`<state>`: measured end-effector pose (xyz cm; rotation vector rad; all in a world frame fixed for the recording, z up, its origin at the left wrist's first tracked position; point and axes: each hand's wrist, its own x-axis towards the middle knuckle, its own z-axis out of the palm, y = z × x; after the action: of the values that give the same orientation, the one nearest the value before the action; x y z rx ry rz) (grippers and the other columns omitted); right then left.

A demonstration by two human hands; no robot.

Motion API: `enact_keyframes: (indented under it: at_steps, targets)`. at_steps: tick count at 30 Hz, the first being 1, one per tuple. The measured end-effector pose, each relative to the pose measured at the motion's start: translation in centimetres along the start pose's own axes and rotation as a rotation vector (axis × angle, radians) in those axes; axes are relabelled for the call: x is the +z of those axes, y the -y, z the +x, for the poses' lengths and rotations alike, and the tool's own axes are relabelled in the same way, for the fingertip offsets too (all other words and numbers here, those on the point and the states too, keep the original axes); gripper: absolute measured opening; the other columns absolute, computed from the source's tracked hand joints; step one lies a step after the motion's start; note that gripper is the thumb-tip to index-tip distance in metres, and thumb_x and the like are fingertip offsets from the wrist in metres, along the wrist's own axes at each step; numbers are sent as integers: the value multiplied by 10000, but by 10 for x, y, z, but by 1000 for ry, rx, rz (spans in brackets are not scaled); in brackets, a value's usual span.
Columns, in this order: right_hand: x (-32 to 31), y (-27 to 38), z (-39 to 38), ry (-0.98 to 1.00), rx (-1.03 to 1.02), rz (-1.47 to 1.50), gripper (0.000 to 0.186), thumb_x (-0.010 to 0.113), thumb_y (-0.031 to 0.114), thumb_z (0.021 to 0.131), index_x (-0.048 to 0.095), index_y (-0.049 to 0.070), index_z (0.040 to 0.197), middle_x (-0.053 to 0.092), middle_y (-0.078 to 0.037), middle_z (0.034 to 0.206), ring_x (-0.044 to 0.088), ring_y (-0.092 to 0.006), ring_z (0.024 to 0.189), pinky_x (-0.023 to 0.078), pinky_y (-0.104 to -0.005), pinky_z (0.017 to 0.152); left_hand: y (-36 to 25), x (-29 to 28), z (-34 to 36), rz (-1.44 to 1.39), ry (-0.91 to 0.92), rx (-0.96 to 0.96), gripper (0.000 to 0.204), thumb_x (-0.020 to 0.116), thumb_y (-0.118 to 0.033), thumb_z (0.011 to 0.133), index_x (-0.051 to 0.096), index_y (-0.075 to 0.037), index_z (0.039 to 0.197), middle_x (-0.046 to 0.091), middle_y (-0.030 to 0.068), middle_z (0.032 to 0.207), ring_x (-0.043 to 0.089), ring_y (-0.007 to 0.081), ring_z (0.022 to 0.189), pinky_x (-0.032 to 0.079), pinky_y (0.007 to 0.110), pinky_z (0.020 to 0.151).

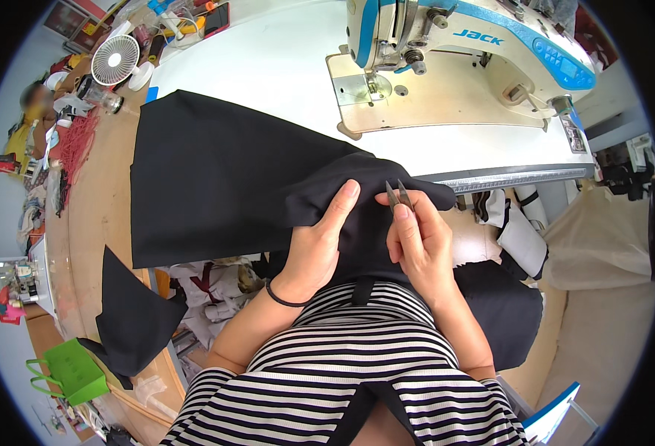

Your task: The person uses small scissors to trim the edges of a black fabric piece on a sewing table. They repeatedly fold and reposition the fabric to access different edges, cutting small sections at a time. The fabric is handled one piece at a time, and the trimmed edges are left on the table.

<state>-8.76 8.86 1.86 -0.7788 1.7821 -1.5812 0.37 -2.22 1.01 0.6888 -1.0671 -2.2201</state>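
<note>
A large piece of black fabric (pixel 208 178) spreads over the left of the white sewing table and drapes toward my lap. My left hand (pixel 318 249) grips a fold of it, thumb on top and the other fingers hidden beneath the cloth. Between the fingers of my right hand (pixel 420 241) are small metal thread snips (pixel 400 195), their two pointed blades apart and aimed away from me. The snips are just over the fabric, close to its right part. Whether the blades touch the cloth I cannot tell.
A white and blue sewing machine (pixel 446 44) stands at the far right of the white table (pixel 245 67). To the left are a small white fan (pixel 115 59), a black fabric scrap (pixel 137 320) and a green bag (pixel 74 372). More black cloth (pixel 498 312) lies right of me.
</note>
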Motion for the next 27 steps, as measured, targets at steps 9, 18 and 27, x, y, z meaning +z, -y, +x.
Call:
enact_keyframes:
  at_steps: [9,18,27]
  targets:
    - [2,0,0,12,-19,-14,222,406,171,966,546,22,1052,419,20,468,395,-40,427,324,-204,437,-2,1,-2,17,0,16,173,565,-74,886,592,8,1035,591,20,1013,551,63,912,445,199,815]
    - [2,1,1,5,-13,-37,225,401,181,968,549,23,1028,418,21,463,388,-36,427,315,-202,437,-2,2,-1,21,30,23,167,565,-80,887,598,1,1028,595,18,1006,551,67,908,440,201,819]
    - [7,-6,1,-24,-12,144,218,392,176,971,547,26,1002,412,35,468,343,-26,427,291,-191,444,-1,1,0,15,10,-10,157,570,-79,883,600,-1,1016,594,22,1007,553,67,904,445,204,816]
